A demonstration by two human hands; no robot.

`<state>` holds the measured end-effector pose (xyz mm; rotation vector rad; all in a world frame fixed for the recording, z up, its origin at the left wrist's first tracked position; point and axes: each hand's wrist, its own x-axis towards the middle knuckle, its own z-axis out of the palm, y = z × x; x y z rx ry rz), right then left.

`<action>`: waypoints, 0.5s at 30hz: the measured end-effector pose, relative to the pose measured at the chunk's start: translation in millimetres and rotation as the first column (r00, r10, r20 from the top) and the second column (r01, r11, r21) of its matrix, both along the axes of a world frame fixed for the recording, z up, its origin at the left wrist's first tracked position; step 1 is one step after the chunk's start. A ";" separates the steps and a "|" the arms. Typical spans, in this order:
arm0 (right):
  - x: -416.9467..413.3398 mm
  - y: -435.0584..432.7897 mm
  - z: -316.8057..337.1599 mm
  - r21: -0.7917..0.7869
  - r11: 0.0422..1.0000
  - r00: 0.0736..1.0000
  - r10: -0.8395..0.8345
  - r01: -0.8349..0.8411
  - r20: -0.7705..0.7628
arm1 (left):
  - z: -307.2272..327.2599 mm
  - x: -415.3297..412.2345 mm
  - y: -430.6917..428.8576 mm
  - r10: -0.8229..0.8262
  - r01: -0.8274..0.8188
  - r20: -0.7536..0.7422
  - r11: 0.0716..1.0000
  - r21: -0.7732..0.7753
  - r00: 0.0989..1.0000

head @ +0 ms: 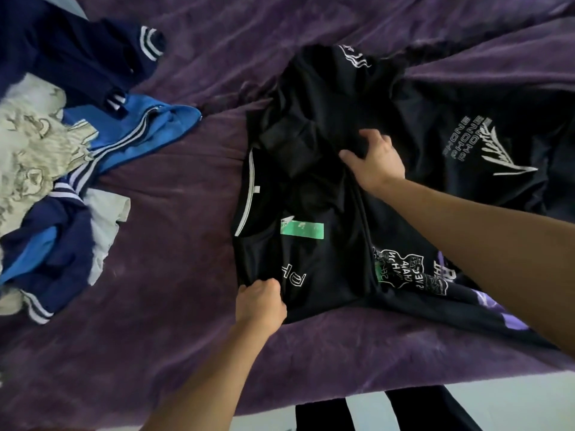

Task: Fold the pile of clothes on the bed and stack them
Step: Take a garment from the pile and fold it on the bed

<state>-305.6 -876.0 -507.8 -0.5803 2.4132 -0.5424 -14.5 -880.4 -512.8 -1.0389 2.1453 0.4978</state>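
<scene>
Nearest, at the bottom edge, the person's dark trousers (413, 412) stand against a pale floor (529, 396), right at the edge of the bed (155, 337), which is covered in a purple plush blanket. Just past that edge the left hand (260, 301) is curled into a fist, gripping the near left corner of a black T-shirt (311, 269) that lies spread on the blanket. The shirt carries a green patch (301, 230) on its chest and a white-trimmed neckline (249, 194) along its left side. Touching the shirt on the right, partly under the right forearm, lies a black top (404, 272) with a white printed badge and purple lettering. Further in, the right hand (373, 160) sits on the far half of the T-shirt, thumb out to the left and fingers bent down into the cloth, holding a bunched fold of it. Beyond and to the right of that hand lies another black garment (476, 141), with "PHONE" printed on it three times in white. Well apart on the left side of the bed sits the pile of clothes (62, 181): navy and bright blue pieces with white stripes, tangled with a cream printed one. Farthest off, at the top left, a navy sleeve (149, 42) with a striped cuff trails from that pile.
</scene>
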 end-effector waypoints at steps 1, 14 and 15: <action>-1.4 -7.7 -3.5 -0.023 0.999 0.999 -0.039 0.039 0.028 | 0.2 -0.1 -1.2 0.000 0.000 -0.006 1.000 0.006 1.000; -46.8 -68.5 -19.4 -0.076 0.944 0.946 -0.317 0.322 0.075 | -5.0 -9.5 -33.8 -0.127 0.117 0.090 0.987 0.112 0.988; -51.6 -63.2 -19.8 -0.011 0.961 0.953 -0.271 0.275 0.135 | -5.1 -15.1 -34.9 -0.149 0.135 0.103 0.983 0.127 0.984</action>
